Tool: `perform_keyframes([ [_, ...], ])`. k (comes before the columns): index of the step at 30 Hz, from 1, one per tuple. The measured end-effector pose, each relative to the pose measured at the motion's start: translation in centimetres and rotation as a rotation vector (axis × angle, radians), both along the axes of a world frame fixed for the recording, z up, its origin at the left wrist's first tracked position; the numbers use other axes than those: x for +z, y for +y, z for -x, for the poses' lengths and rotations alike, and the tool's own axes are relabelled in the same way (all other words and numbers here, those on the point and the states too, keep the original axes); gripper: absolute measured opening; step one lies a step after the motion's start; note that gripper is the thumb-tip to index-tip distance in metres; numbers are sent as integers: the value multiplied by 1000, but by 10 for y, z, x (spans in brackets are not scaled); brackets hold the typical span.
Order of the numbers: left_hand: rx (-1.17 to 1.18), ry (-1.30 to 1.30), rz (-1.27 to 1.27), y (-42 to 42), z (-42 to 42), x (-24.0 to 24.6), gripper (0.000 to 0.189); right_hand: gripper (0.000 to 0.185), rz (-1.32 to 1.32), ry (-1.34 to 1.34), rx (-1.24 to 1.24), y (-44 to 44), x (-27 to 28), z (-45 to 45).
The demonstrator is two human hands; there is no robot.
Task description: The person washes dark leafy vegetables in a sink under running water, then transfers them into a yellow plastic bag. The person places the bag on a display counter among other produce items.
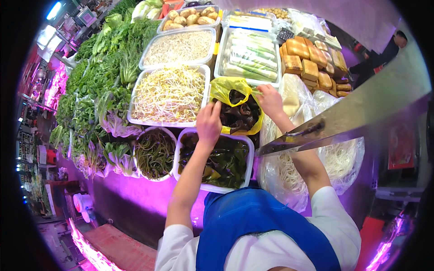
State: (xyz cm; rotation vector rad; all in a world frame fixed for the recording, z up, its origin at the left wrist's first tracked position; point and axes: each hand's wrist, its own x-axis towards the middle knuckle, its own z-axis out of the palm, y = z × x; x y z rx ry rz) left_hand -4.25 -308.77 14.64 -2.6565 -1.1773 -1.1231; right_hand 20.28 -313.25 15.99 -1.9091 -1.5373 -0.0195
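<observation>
A yellow plastic bag (228, 83) lies spread around a heap of dark wood ear fungus (237, 117) in front of me. My right hand (270, 100) pinches the bag's edge at its upper right. At the left edge, the fingers of my left hand (209, 122) close on the bag's side, their tips partly hidden. A yellow loop of the bag crosses over the fungus. Just below, under my left forearm, is a white tub of wet kelp sheets (225, 162). Bean sprouts (169, 95) fill the white tray beside my left hand.
A metal beam (339, 118) slants across the right, above my right forearm. Bagged noodles (291, 172) lie beneath it. Tofu blocks (307, 61), leeks (251, 56) and potatoes (193, 17) sit farther back. Leafy greens (101, 78) cover the left. A person (383, 56) is at far right.
</observation>
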Motion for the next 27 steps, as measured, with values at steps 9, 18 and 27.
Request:
perform_keyframes([
  [9,-45,68,425,97,-48,20,19,23,77,368,-15,65,-49,-20],
  [18,36,-144,1163,195,-82,20,9,20,534,1623,128,70,-34,-82],
  [27,-109,233,787,179,-116,13,47,24,720,1504,-166,84,-53,-98],
])
